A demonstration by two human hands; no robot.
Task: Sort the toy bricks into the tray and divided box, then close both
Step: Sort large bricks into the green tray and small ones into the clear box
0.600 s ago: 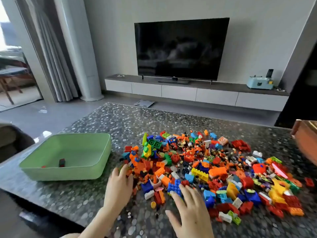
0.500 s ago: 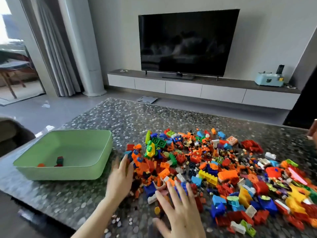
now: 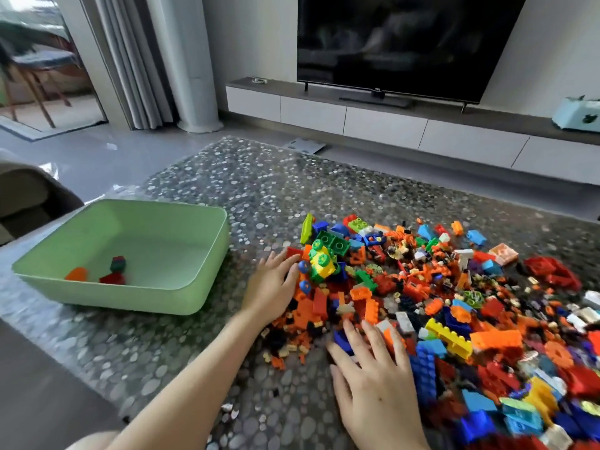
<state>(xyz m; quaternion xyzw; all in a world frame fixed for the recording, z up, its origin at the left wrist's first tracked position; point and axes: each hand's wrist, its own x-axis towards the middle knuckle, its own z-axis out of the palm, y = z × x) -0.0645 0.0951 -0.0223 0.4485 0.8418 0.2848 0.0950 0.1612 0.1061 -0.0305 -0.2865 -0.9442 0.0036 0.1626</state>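
A person's left hand [image 3: 272, 287] lies spread and flat, fingers straight, against the near-left edge of a heap of toy bricks [image 3: 438, 303] on a pebble-patterned table [image 3: 227, 190]. Its fingertips touch a yellow-and-green cluster [image 3: 321, 264], and it holds nothing. The right hand [image 3: 373, 378], just beside it and nearer the camera, is also open wide, its splayed fingers resting on blue and orange pieces at the heap's front edge. Whether the thumb pins the blue brick [image 3: 342, 341] under it cannot be told.

The heap spreads away from both hands to the right and toward the far side of the table, blurred at its right end. On the other side of the left hand, apart from it, stands an open green tray [image 3: 130, 297]. Three loose pieces [image 3: 112, 278] lie in it, one orange, one red and one dark.

Beyond the table, past the fingertips, a dark television [image 3: 406, 37] stands on a low white cabinet [image 3: 373, 121]. Grey curtains [image 3: 130, 60] hang to the left.
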